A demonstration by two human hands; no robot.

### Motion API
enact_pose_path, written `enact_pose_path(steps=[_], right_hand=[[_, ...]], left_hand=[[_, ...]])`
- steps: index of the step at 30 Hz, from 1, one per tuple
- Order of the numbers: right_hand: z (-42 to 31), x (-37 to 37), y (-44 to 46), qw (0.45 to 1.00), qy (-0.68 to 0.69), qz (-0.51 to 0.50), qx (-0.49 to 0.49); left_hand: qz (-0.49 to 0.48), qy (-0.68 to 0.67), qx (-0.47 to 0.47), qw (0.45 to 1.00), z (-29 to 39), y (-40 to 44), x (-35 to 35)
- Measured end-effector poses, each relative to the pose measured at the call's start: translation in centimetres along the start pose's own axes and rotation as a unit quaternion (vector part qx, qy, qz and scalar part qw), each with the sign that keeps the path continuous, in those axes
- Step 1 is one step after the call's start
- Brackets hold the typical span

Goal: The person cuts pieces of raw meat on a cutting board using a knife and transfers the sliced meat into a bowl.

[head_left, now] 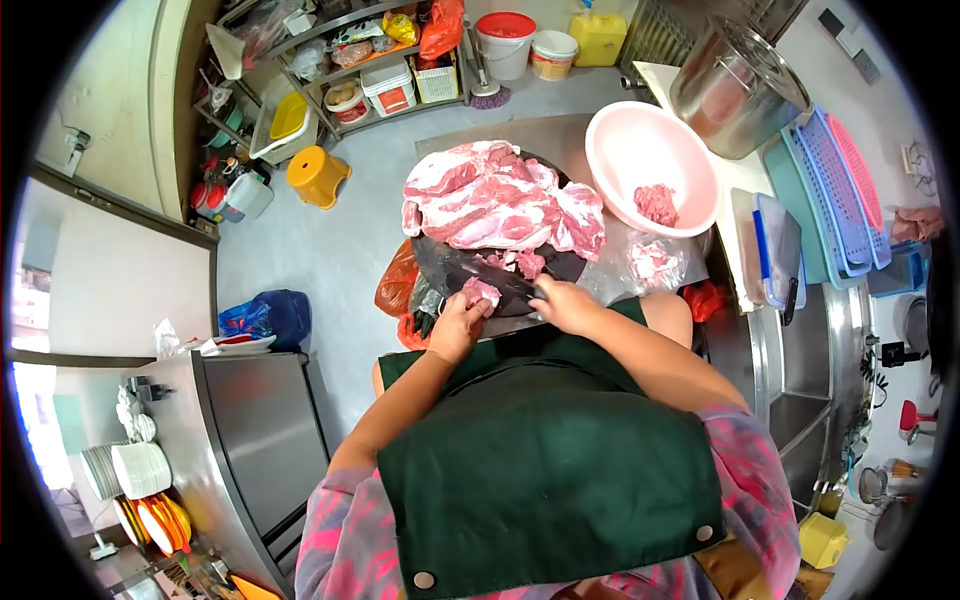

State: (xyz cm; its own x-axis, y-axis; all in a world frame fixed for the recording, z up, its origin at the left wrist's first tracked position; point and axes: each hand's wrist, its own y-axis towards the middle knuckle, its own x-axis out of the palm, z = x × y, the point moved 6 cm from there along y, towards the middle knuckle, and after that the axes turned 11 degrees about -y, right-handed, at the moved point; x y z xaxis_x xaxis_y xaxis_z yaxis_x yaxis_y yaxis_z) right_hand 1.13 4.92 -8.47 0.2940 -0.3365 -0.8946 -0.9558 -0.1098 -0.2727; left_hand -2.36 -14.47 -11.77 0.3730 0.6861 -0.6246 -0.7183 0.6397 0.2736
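A large slab of raw meat [490,200] lies across the far side of a round dark cutting board [450,265]. My left hand [458,325] is at the board's near edge, fingers closed on a small piece of meat [482,292]. Just to its right, my right hand [568,305] is wrapped around the handle of a knife [538,293]; its blade is hard to make out against the dark board. Smaller meat scraps [520,263] sit between the slab and my hands. Right of the board, a pink basin [622,145] contains a little cut meat [656,204].
A clear plastic bag with pale meat trimmings [653,262] lies below the basin. A tall steel pot [735,90] stands at the upper right, near blue baskets [835,190]. A yellow stool [318,177] and a steel cabinet [265,430] are on the left. Shelves [350,50] hold containers.
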Motion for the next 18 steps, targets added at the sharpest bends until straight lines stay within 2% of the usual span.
enact_pose_path(steps=[3, 7, 10, 14, 16, 18], right_hand=[[-0.5, -1.4, -2.3, 0.999, -0.014, -0.012, 0.031], [-2.6, -0.2, -4.1, 0.995, -0.071, 0.051, -0.045], [-3.0, -0.1, -4.0, 0.995, -0.081, 0.043, -0.032], [-5.0, 0.5, 0.3, 0.997, -0.061, 0.027, -0.042], [-6.4, 1.2, 3.9, 0.998, -0.049, 0.004, -0.039], [-6.9, 2.3, 6.7, 0.995, -0.035, 0.05, -0.079]], left_hand=[[-0.001, 0.025, 0.035, 0.999, 0.7, 0.3, 0.1], [-0.005, 0.022, 0.006, 1.0, 0.6, 0.5, 0.3], [-0.001, 0.025, -0.008, 1.0, 0.6, 0.8, 0.4], [0.032, -0.002, 0.009, 0.999, 0.6, 1.3, 0.0], [0.013, 0.01, -0.003, 1.0, -0.1, 1.0, 0.5], [0.005, 0.005, -0.002, 1.0, -0.1, 1.2, 0.4]])
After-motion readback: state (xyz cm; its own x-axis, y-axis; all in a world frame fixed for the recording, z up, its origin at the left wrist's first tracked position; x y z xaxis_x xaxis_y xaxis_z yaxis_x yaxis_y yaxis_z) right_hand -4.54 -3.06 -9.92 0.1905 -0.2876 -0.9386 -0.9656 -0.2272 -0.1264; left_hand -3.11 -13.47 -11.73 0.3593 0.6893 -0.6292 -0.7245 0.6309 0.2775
